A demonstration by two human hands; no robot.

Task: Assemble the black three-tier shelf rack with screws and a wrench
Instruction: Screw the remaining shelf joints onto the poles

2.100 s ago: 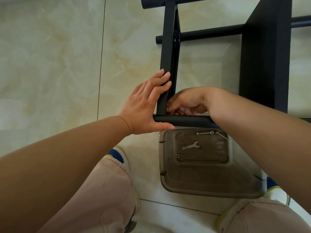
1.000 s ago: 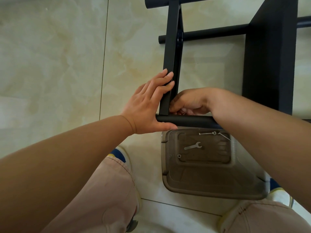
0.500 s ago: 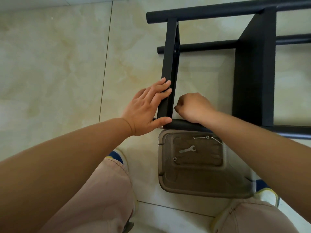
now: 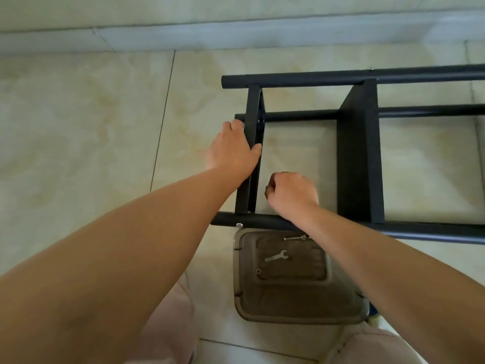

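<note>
1. Lying on its side on the tiled floor (image 4: 78, 114), the black shelf rack (image 4: 358, 164).
2. Left hand (image 4: 232, 151): fingers curled round the end shelf panel (image 4: 249, 166).
3. Right hand (image 4: 292, 197): fisted; contents indiscernible.
4. Wrench (image 4: 277, 256) inside plastic tray (image 4: 296, 311).

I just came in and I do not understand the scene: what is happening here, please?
A person is assembling a black rack that lies on its side on the floor. The left hand grips the end shelf panel. The right hand is curled just above the near tube. A wrench and screws lie in a brown tray.
</note>
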